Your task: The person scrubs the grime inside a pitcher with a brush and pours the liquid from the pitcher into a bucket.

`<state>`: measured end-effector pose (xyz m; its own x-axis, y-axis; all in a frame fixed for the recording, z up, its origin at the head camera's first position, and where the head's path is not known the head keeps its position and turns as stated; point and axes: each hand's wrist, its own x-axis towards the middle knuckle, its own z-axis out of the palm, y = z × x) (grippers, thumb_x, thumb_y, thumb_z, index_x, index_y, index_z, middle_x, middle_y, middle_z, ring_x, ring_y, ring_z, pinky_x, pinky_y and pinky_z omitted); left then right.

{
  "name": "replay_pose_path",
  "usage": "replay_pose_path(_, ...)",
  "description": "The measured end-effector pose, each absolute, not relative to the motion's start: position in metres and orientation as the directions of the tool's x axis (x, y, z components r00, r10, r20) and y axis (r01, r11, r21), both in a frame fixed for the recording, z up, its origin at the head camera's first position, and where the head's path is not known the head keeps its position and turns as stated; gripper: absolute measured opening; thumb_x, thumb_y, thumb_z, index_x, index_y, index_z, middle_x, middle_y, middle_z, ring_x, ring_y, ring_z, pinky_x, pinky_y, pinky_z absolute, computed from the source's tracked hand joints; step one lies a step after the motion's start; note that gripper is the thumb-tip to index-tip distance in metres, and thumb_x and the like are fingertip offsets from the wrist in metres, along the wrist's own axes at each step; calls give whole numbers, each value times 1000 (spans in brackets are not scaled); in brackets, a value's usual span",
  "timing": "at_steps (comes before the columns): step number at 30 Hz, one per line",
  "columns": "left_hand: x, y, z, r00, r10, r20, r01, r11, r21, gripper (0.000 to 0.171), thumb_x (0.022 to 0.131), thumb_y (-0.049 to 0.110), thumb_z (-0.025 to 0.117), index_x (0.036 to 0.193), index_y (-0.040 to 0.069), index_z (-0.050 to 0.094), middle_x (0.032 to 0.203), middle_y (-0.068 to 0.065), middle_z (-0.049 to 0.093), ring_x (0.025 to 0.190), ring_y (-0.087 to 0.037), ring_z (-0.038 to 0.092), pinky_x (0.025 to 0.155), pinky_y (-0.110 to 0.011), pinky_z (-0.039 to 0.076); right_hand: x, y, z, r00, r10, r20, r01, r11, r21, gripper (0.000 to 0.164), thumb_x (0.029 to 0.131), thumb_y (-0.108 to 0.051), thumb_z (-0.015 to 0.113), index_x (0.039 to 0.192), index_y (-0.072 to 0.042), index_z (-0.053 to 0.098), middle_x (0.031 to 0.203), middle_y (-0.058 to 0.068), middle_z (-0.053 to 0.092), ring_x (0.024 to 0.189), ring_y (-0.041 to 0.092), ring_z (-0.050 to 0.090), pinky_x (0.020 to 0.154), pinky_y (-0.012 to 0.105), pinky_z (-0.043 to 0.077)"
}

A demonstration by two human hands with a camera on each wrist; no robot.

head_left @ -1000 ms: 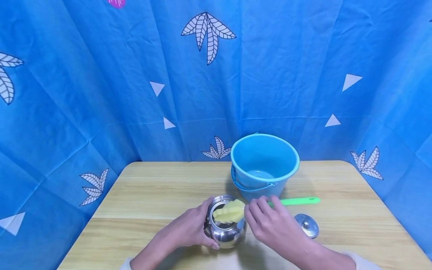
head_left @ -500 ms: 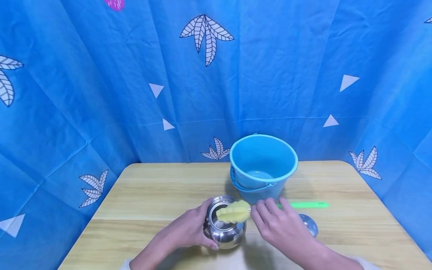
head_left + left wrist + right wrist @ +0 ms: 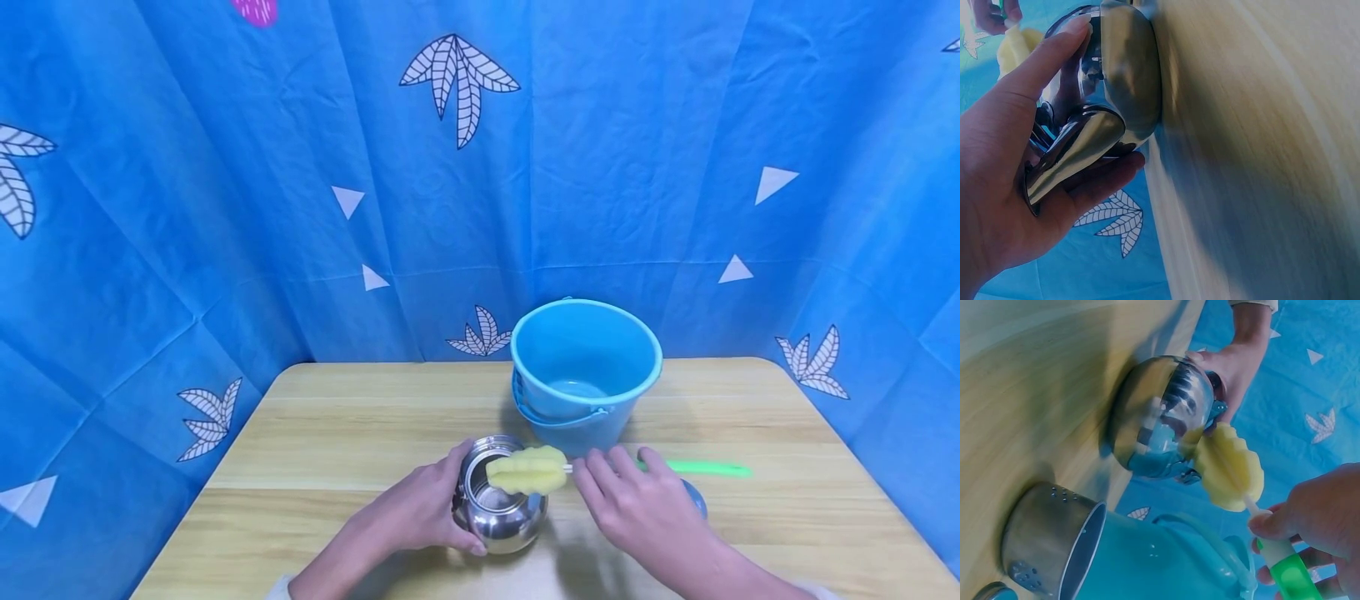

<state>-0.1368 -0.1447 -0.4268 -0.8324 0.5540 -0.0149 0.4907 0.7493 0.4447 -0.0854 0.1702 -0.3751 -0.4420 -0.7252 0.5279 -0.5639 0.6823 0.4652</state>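
Blue bucket [image 3: 581,354] on wooden table [image 3: 360,425] before leaf-patterned curtain [image 3: 637,167]

Both hands [image 3: 426,506] [image 3: 632,502] curled in grips

A brush [image 3: 527,470] is hanging over an open pot [image 3: 506,527].
The pot, round and mirror-shiny, is standing upright on the surface [image 3: 360,417], well in from the far edge, nearer the left edge than the right; the brush is pointing its green handle toward the right edge, its lumpy yellow head showing outside the pot's mouth.
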Motion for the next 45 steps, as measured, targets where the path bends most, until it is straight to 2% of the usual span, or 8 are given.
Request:
replay_pose_path(9,-137,-145,-427,-832,555,-9,492,745,451,136,60,62,94,161,4,23,143,-21,62,124,-34,67,106,-48,58,-86,175,-377,-429,-690,583,-544,713,443,49,109,-1,18,103,-1,67,88,11,69,71,27,63,53,42,60)
replay_pose_path(25,-137,-145,-428,-829,560,3,500,738,453,137,59,63,94,161,5,23,146,-21,60,127,-34,66,109,-48,56,-89,184,-387,-431,-666,608,-511,736,444,43,108,3,19,99,4,62,86,16,68,71,33,67,61,53,64)
replay_pose_path(34,-138,-146,-429,-830,557,3,498,740,451,137,59,64,93,161,5,23,145,-20,61,127,-33,66,109,-47,56,-92,191,-392,-416,-644,642,-501,751,429,43,108,5,20,99,6,62,85,17,65,68,33,64,57,52,63)
replay_pose_path(45,-137,-145,-429,-828,560,8,504,740,446,135,60,63,93,160,5,25,143,-19,62,126,-32,67,107,-47,57,-91,202,-393,-469,-608,641,-475,785,397,47,109,4,16,102,8,62,86,19,66,70,34,66,61,50,64)
